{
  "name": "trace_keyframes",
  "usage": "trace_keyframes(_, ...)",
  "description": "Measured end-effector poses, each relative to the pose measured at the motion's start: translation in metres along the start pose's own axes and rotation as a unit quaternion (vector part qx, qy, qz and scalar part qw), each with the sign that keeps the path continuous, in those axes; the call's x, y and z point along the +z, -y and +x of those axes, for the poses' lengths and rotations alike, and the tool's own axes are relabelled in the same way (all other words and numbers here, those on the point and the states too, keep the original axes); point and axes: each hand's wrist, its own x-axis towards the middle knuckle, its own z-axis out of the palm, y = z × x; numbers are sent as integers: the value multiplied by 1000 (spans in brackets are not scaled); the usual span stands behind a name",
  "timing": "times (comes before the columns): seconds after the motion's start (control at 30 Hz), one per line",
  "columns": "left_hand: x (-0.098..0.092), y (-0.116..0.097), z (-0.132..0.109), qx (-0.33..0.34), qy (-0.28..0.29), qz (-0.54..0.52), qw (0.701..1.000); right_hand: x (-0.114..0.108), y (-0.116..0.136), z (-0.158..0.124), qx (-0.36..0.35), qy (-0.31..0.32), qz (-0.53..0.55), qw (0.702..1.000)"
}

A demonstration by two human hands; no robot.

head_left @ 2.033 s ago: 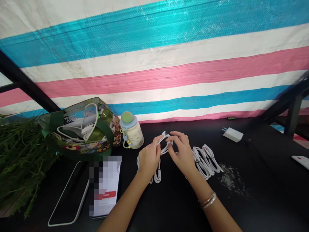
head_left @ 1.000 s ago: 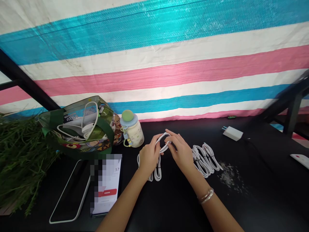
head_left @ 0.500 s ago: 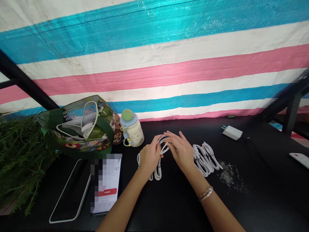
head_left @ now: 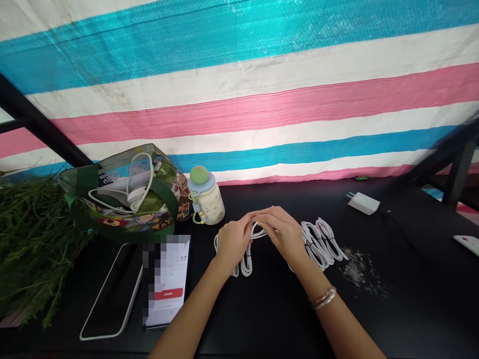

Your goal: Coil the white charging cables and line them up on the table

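A looped white cable (head_left: 258,232) runs between my two hands above the black table. My left hand (head_left: 233,243) is closed on it, thumb and fingers pinched. My right hand (head_left: 286,234) grips the same loop from the other side, its fingers bent over and its fingertips meeting the left ones. Part of the cable is hidden behind the fingers. Beneath and beside my left hand lies a tied white cable bundle (head_left: 246,265), partly covered. Right of my right hand lie more coiled white cables (head_left: 322,244), bound with dark ties.
A cream bottle (head_left: 211,204) and a green see-through bag (head_left: 123,219) stand at the left, beside leafy greenery (head_left: 33,244). Two phones (head_left: 112,294) lie in front. Rightward are a white charger (head_left: 363,203), scattered pale bits (head_left: 361,273) and a white device (head_left: 467,243).
My hands have come together, and my right fingers have folded down over the cable loop. The view has shifted slightly.
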Motion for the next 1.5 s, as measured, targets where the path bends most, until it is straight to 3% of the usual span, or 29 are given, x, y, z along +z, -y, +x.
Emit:
trace_keyframes(0.2, 0, 0, -1, 11, -3, -19, 1000, 0, 0, -2, 37, -3, 0, 999)
trace_keyframes(0.37, -4, -2, -1, -12, -41, -39, 998, 3, -2, -2, 63, -43, -17, 997)
trace_keyframes(0.5, -4, -1, -1, -18, -71, -27, 997, 1, 0, -1, 98, -24, 28, 995)
trace_keyframes(0.77, 1, -1, -3, 64, -71, 72, 993, 12, -8, -8, 224, -77, 66, 969)
trace_keyframes(0.97, 6, 1, 0, 164, -57, 74, 982, 14, -17, -12, 255, -45, 124, 958)
trace_keyframes(1.37, 3, -4, 1, 83, 21, 140, 986, 10, -10, -9, 301, -17, 212, 929)
trace_keyframes(1.5, 0, -5, 0, 65, 32, 135, 988, 2, -7, -3, 320, 38, 207, 924)
